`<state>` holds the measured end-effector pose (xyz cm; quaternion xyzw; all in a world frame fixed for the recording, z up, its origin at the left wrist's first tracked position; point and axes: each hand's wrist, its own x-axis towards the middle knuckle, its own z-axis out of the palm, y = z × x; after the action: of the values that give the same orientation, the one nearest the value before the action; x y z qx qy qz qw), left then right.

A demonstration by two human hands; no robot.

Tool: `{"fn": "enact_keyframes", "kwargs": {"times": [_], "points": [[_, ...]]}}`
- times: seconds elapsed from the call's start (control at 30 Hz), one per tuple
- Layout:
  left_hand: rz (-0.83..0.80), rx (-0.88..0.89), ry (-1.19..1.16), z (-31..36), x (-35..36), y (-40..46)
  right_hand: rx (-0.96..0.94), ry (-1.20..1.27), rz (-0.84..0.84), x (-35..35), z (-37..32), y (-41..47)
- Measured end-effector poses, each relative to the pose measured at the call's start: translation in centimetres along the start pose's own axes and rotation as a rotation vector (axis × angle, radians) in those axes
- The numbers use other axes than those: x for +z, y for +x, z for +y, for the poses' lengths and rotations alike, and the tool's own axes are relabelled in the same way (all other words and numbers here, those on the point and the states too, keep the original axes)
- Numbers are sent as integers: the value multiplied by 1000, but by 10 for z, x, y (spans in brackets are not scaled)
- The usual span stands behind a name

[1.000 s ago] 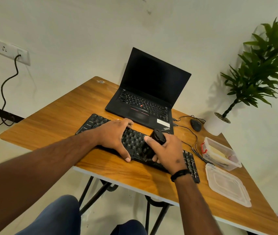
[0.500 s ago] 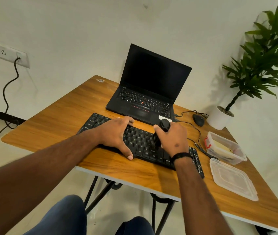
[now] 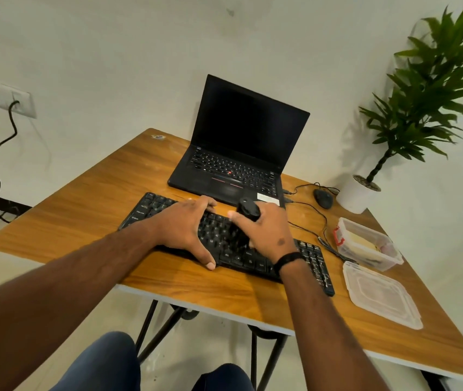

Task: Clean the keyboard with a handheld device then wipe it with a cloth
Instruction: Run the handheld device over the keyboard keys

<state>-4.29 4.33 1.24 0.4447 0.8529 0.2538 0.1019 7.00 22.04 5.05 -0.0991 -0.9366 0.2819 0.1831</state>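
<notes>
Cleaning is mid-first-stage: right hand (image 3: 269,235) grips the black handheld device (image 3: 248,211) over the keyboard (image 3: 241,259), left hand (image 3: 185,230) spread flat bracing it; cloth wiping remains.

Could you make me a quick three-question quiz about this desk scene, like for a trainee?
1. True or false: the left hand rests spread on the keyboard.
2. What does the right hand grip?
A. mouse
B. black handheld device
C. cloth
3. Fill in: the clear box's lid lies on the ___.

Key:
1. True.
2. B, the handheld device.
3. Table, near the open box.
</notes>
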Motion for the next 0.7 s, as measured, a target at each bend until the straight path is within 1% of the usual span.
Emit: {"fn": "enact_keyframes", "kwargs": {"times": [0.03, 0.1, 0.2, 0.23, 0.27, 0.3, 0.33, 0.37, 0.4, 0.43, 0.5, 0.57, 0.6, 0.63, 0.7], "points": [[-1, 3, 4, 0, 0, 0, -34, -1, -11, 4, -3, 0], [-8, 5, 2, 1, -1, 0, -10, -28, 41, 3, -1, 8], [-4, 5, -10, 2, -1, -2, 3, -319, 141, -12, 8, 19], [-5, 4, -8, 2, -1, -2, -4, -276, 139, -18, 10, 17], [-1, 5, -6, 2, -1, -2, -2, -125, 105, -22, 7, 13], [-1, 5, -3, 1, -1, -2, 0, 46, 27, -25, -1, 4], [-3, 5, -3, 0, -2, -1, -12, 157, -80, -25, -6, -5], [-6, 6, -2, -1, -2, -1, -38, 198, -189, -24, -13, -15], [-7, 8, -1, -2, -1, 0, -70, 177, -270, -21, -15, -22], [-8, 9, 0, -2, -1, 0, -94, 135, -302, -18, -18, -26], [-13, 11, 1, -2, -1, 0, -54, 69, -204, -13, -13, -19], [-9, 11, -2, -1, 0, -1, 30, 28, -44, -15, -4, -6], [-5, 11, -3, -1, 0, -1, 31, -2, 22, -15, -1, -2], [-3, 8, -2, 0, -1, -1, 20, 15, 50, -14, -1, 1], [-2, 3, -3, 0, -1, -1, -39, 125, -15, -8, -12, 0]]}}
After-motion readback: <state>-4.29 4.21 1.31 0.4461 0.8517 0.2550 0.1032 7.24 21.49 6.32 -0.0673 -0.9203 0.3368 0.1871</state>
